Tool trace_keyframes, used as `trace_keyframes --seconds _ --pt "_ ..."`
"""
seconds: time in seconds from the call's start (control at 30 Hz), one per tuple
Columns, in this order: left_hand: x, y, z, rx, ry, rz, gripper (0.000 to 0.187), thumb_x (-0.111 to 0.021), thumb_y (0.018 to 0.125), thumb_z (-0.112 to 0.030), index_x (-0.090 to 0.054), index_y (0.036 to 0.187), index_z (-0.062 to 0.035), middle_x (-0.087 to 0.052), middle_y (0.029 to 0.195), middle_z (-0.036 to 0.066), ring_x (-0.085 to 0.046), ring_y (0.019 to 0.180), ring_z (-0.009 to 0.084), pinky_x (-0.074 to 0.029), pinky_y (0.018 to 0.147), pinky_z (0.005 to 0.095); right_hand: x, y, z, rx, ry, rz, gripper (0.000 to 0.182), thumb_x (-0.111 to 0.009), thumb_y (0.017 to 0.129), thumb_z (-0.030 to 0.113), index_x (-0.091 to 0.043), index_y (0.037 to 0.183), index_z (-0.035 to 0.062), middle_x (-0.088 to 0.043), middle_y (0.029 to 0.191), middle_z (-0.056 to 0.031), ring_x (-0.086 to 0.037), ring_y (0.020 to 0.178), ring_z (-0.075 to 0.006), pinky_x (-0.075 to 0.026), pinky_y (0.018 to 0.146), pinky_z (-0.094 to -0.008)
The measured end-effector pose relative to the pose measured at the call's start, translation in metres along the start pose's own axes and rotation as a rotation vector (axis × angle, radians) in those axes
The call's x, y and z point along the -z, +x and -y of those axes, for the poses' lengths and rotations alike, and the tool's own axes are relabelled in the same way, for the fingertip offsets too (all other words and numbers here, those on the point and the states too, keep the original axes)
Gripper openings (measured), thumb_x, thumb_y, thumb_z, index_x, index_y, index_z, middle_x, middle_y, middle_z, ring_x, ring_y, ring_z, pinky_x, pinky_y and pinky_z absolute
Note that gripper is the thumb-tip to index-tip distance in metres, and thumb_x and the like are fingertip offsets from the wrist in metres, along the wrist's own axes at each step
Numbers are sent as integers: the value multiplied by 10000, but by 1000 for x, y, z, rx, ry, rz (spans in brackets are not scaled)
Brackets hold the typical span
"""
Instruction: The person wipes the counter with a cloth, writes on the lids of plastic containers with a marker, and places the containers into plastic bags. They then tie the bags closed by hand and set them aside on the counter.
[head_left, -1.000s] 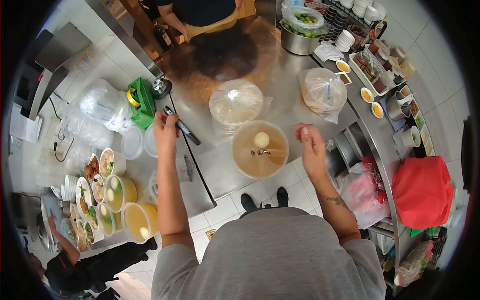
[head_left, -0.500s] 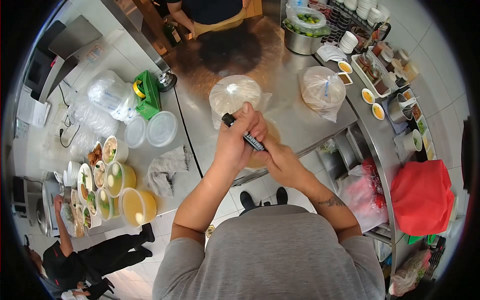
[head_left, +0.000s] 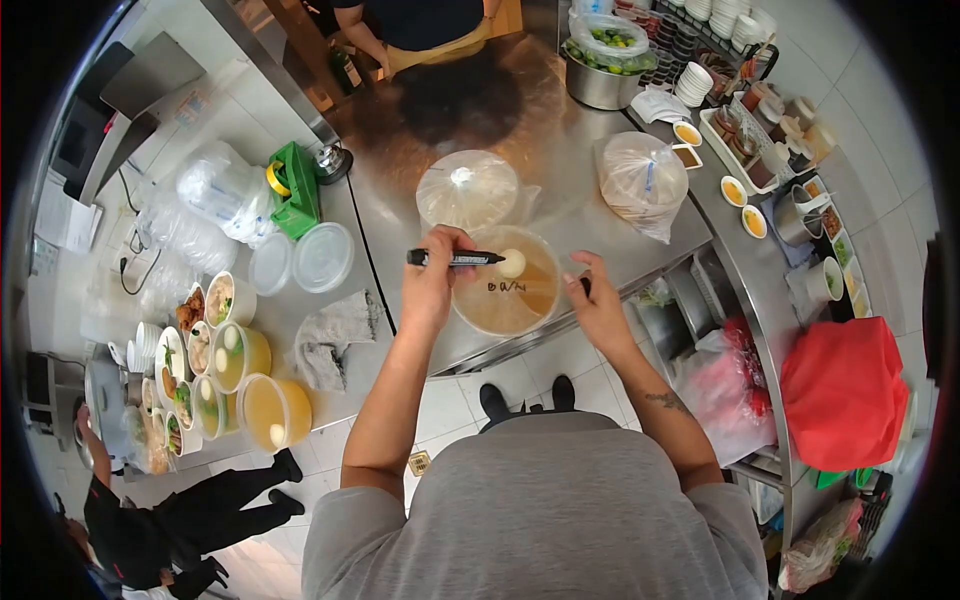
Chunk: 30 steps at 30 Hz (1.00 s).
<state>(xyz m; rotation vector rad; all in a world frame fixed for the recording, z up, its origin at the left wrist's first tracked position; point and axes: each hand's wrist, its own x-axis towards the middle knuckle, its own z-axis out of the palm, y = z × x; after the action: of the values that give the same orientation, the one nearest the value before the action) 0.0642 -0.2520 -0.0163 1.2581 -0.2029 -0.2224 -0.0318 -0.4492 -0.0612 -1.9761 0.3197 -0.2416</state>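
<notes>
My left hand (head_left: pixel 430 285) grips a black permanent marker (head_left: pixel 472 258), held nearly level with its bare tip toward the right. Under the tip is a round plastic tub (head_left: pixel 530 300) of amber broth, its clear lid bearing black handwritten letters. A pale round piece, like an egg, shows through the lid. At the tub's right, my right hand (head_left: pixel 603 312) pinches a small black marker cap (head_left: pixel 586 287). Just behind the tub stands a knotted clear plastic bag (head_left: pixel 465 190). A second tied bag (head_left: pixel 645 180) sits farther right on the steel counter.
Open broth tubs (head_left: pixel 275 412), loose lids (head_left: pixel 323 255) and a grey cloth (head_left: pixel 340 335) lie on the left. A green tape dispenser (head_left: pixel 295 190) stands behind them. Sauces and a red bag (head_left: pixel 845 395) line the right. Another person (head_left: pixel 430 25) stands across the counter; one works lower left.
My hands were together around the capped marker over the tub. They have moved apart, the cap now in my right hand and the marker in my left, uncovering the written lid.
</notes>
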Motion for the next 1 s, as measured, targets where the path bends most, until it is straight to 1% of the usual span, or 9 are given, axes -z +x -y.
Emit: trace_keyframes --seconds 0.07,0.1,0.23,0.33,0.5,0.6,0.8,0.93,1.0 --pt "-4 -6 2 6 104 30 257 -577 886 -277 -551 815 -31 -535 708 25 -524 662 108 -415 621 234 -9 1 -2 46 5 -32 300 -501 916 188 -421 1181 75 -516 649 -102 -504 585 -222 -433 608 -333" --pt "-2 -12 -2 -20 344 128 88 -613 796 -90 -540 806 -41 -551 728 14 -524 696 97 -410 653 231 -14 1 -3 68 11 -44 302 -502 915 187 -418 1183 75 -513 641 -99 -502 576 -225 -432 602 -334" --pt "1 -19 8 -7 430 89 79 -594 744 -30 -519 769 -42 -537 709 3 -516 702 91 -404 665 234 -14 1 -2 81 30 -30 298 -504 915 188 -426 1180 76 -514 645 -99 -500 577 -226 -432 605 -332" --pt "-4 -21 15 -112 503 115 91 -599 733 -18 -516 766 -38 -534 706 1 -520 705 90 -408 664 239 -14 2 -3 72 42 -15 290 -501 917 190 -434 1176 80 -516 646 -98 -500 581 -223 -433 611 -332" --pt "0 -21 18 -96 525 105 108 -614 740 -26 -512 773 -35 -533 709 -3 -519 711 85 -408 667 233 -14 1 -2 34 48 3 285 -493 920 199 -440 1174 80 -527 661 -103 -515 602 -227 -438 628 -334" --pt "0 -23 14 -84 530 101 110 -619 743 -31 -513 773 -35 -535 713 -2 -518 710 84 -408 668 235 -16 2 -6 73 56 -27 282 -492 921 199 -441 1172 79 -531 677 -108 -513 605 -229 -437 626 -331" --pt "-3 -22 14 -87 490 100 100 -612 748 -38 -515 771 -36 -541 716 4 -515 703 84 -403 669 233 -11 3 -3 -2 67 35 290 -478 933 219 -441 1183 74 -542 699 -106 -503 622 -198 -429 624 -318" --pt "7 -21 8 6 440 84 73 -597 757 -37 -528 776 -26 -524 754 16 -524 701 92 -417 657 235 0 6 8 27 73 -46 335 -402 962 308 -440 1206 82 -516 668 -77 -493 619 -171 -421 616 -301" --pt "10 -22 3 -18 253 16 81 -583 789 -83 -515 787 -38 -521 750 31 -500 656 103 -406 614 246 5 7 23 39 122 -34 372 -353 974 353 -440 1217 85 -484 637 -57 -483 617 -153 -412 606 -287"
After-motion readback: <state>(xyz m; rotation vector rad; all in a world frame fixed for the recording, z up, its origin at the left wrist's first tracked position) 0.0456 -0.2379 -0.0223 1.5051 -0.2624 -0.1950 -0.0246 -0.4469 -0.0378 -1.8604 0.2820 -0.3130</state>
